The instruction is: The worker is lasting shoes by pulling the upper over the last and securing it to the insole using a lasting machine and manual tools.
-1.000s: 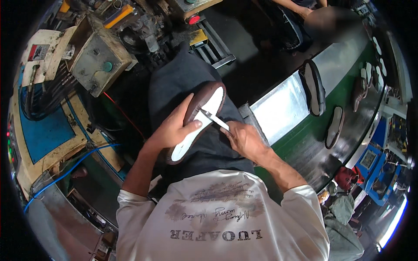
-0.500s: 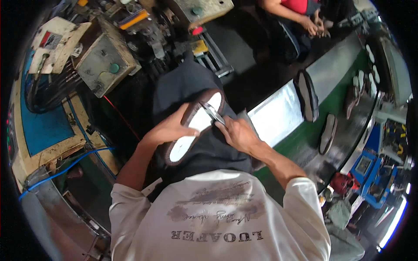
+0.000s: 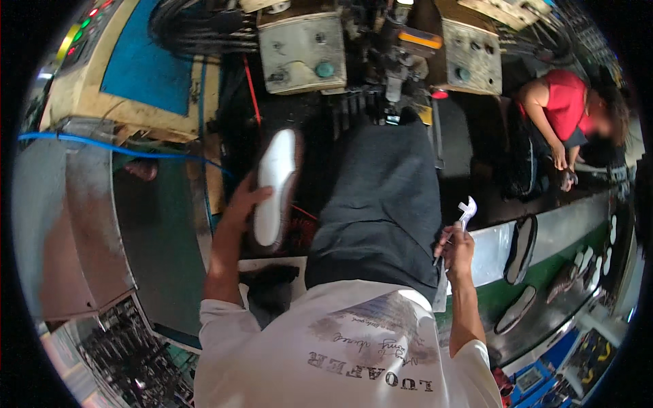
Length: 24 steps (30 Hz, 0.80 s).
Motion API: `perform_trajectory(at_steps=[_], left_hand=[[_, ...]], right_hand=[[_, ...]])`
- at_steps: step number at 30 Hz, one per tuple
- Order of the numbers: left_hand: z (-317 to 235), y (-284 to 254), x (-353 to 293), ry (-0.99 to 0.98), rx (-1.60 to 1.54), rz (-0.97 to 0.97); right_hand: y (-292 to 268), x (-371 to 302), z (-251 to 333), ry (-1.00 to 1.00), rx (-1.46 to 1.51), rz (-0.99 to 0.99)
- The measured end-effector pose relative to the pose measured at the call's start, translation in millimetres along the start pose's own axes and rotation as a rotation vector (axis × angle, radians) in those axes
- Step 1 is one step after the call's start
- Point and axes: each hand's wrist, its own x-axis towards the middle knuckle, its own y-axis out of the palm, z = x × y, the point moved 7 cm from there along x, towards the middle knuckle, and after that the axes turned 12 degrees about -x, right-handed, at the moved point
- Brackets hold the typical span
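A brown shoe (image 3: 277,163) with a white underside is in my left hand (image 3: 246,200), off to the left of my lap. The thumb lies on the white face and the other fingers are behind the shoe, mostly hidden. My right hand (image 3: 457,246), right of my lap, is closed round the handles of metal pincers (image 3: 467,208). Their bright curved head points away from me, apart from the shoe. Dark cloth (image 3: 381,197) covers my lap between the hands.
On the right, a metal-edged green bench (image 3: 469,296) carries a dark shoe (image 3: 522,250), a pale-soled shoe (image 3: 515,310) and several more. Ahead stand machine boxes (image 3: 303,54). A blue hose (image 3: 122,144) crosses at left. A co-worker in red (image 3: 558,102) sits at far right.
The hands have parted: the left carries the shoe leftward off my lap, and the right has drawn the pincers off the sole to the right. My view has turned left.
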Motion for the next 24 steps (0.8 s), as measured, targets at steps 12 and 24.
perform_trajectory(at_steps=[12,24], left_hand=[[40.8,-401.4,-94.9,-0.239,1.831,-0.795],[58.0,-325.8,20.6,0.465,1.281,-0.601]], right_hand=[[-86.0,53.8,-95.5,-0.069,-0.455,-0.289],[-118.1,-15.5,-129.5,-0.252,-1.056,-0.639]])
